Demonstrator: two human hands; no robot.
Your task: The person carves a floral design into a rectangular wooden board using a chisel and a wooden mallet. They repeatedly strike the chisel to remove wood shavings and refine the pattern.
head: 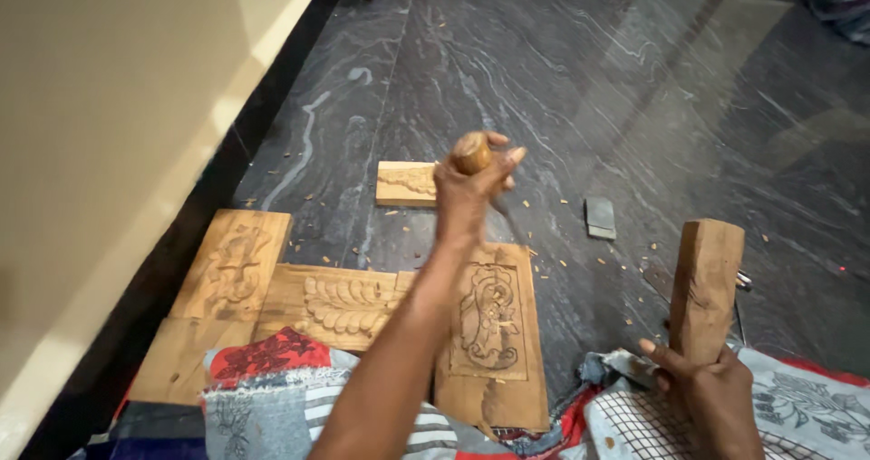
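A woodcarver's left hand (471, 193) closes its grip on a round-handled chisel (472, 152) above the carved panel (489, 319) on the floor (634, 106); the right hand (711, 392) grips an upright wooden mallet block (707, 288), held ready beside it

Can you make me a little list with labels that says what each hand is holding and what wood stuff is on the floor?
Left hand: raised, gripping a tool by its round wooden handle
Right hand: holding an upright wooden block
Carved panels: one with a curly flower pattern under the left arm, one with leaf shapes, one on the left
Small carved piece: lies apart, farther away
Grey flat stone: on the dark marbled floor
Wood chips: scattered around
Lap: patterned cloth
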